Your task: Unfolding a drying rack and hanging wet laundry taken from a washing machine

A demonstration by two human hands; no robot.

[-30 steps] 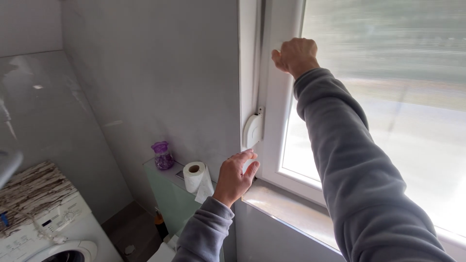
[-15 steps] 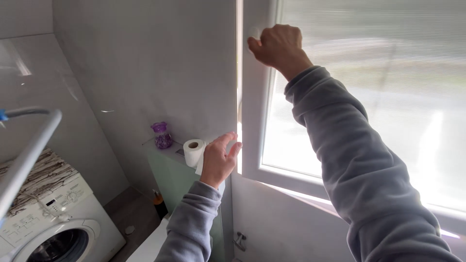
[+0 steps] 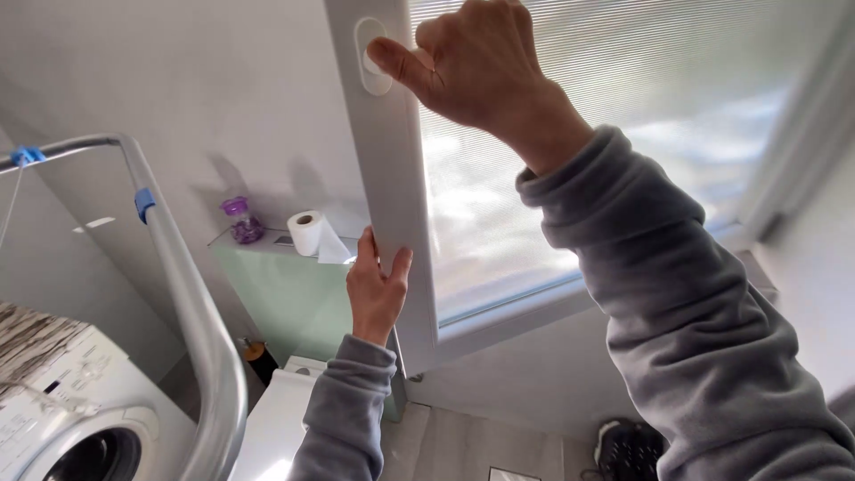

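A white-framed window sash [image 3: 392, 169] with frosted, ribbed glass stands swung open into the room. My right hand [image 3: 472, 62] is closed around the white window handle [image 3: 372, 55] near the top of the frame's edge. My left hand [image 3: 377, 287] clasps the outer edge of the same frame lower down, thumb on one side and fingers on the other. Both arms wear grey sleeves.
A grey metal drying-rack tube [image 3: 191, 303] with blue clips curves at the left. A washing machine [image 3: 67, 410] sits at bottom left. A toilet paper roll [image 3: 307, 233] and purple jar [image 3: 242, 220] rest on a green glass shelf [image 3: 285, 285]. A dark shoe [image 3: 632, 450] lies on the floor.
The window sash has swung open toward me. My right hand kept hold of the handle; my left hand went from hovering open beside the frame to gripping its edge.
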